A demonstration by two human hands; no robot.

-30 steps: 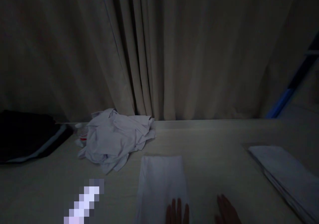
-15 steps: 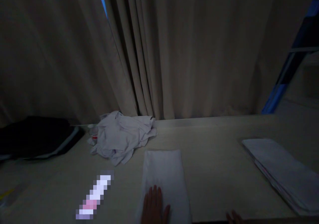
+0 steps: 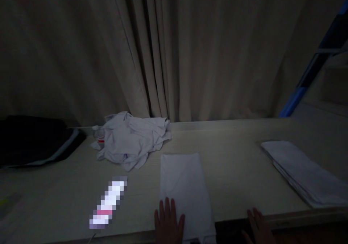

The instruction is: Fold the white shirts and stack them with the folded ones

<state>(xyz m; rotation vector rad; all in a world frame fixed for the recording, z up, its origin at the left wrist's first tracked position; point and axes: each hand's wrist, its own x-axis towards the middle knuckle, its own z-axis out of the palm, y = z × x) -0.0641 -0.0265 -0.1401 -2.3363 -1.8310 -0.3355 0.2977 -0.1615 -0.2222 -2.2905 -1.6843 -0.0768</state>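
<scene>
1. Dim room: beige curtains (image 3: 190, 55) hang in folds behind a pale wooden surface (image 3: 233, 171) that runs the full width of the view.
2. One folded cloth (image 3: 183, 186), long and white, lies flat at the near edge of the surface, its near end hanging slightly over that edge.
3. One left hand (image 3: 168, 224) rests palm down on the near left corner of the cloth, fingers (image 3: 165, 209) stretched out flat and spread a little, gripping nothing.
4. One right hand (image 3: 259, 229) lies at the near edge to the right, well apart from the cloth, fingers extended and open, holding nothing.
5. One crumpled pile (image 3: 133, 139) of white fabric sits toward the far edge, left of the cloth and just apart from it; a small bottle (image 3: 99, 135) is half hidden behind it.
6. One stack (image 3: 301, 171) of folded white pieces lies near the right end of the surface; I cannot count its layers.
7. One dark bag (image 3: 35, 141) fills the left end.
8. One pixelated strip (image 3: 108, 202) lies by the near edge, left of the left hand.
</scene>
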